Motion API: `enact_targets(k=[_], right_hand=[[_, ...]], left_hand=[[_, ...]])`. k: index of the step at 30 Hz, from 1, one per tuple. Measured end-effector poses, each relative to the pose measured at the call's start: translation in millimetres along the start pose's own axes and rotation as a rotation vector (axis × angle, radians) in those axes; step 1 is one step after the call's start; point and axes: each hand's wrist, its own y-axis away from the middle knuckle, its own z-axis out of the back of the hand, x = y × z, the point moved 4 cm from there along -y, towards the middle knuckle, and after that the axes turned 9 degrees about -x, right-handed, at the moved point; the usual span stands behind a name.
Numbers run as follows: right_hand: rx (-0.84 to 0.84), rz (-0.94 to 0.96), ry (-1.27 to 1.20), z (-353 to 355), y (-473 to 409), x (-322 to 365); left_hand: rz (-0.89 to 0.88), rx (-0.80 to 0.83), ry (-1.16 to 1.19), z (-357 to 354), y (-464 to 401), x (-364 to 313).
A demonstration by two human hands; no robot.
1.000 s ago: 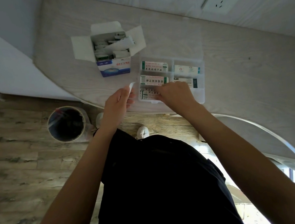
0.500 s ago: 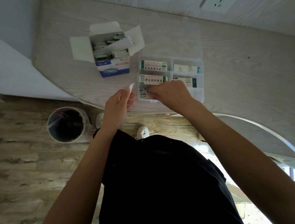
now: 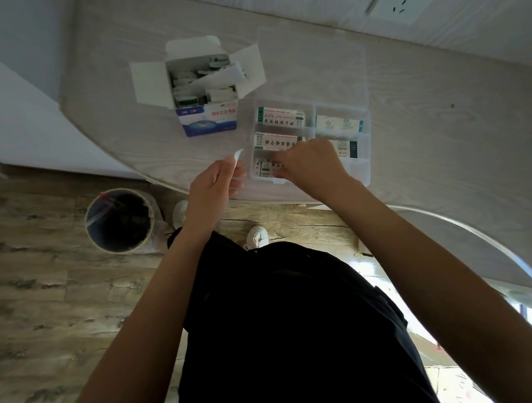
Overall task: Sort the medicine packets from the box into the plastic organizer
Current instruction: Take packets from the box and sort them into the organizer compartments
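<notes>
A: What's biggest around the plastic organizer point(image 3: 367, 156)?

B: The pale wooden table point(image 3: 430, 109) it sits on. Left of the organizer, down on the floor, stands a dark bin point(image 3: 119, 219).

A: And the box point(image 3: 203, 85)?

B: Just beyond the organizer's left corner, flaps open, medicine packets point(image 3: 198, 83) heaped inside. More packets lie flat in the organizer's compartments.

A: The hands?

B: The right hand point(image 3: 310, 166) reaches into the organizer's near-left compartment, fingers curled down onto a packet point(image 3: 264, 167) there; whether it actually grips it, I cannot tell. The left hand point(image 3: 213, 190) hovers just left of the organizer, pinching a small white slip point(image 3: 238, 156).
</notes>
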Motion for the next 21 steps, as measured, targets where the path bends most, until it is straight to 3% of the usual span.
enact_targets(k=[8,14,21], right_hand=[[0.04,-0.021,-0.133,-2.5,-3.4,-4.5],[-0.061,-0.059,-0.17,2.5,3.7,-6.2],[0.038,-0.132,-0.015,0.0,10.3,-10.6]], left_hand=[[0.003,0.015,0.025,-7.4,-1.4,2.3],[-0.014,-0.002,0.024,-6.7,-1.5,1.5],[-0.043,0.027,0.005,-8.0,-2.5,-0.9]])
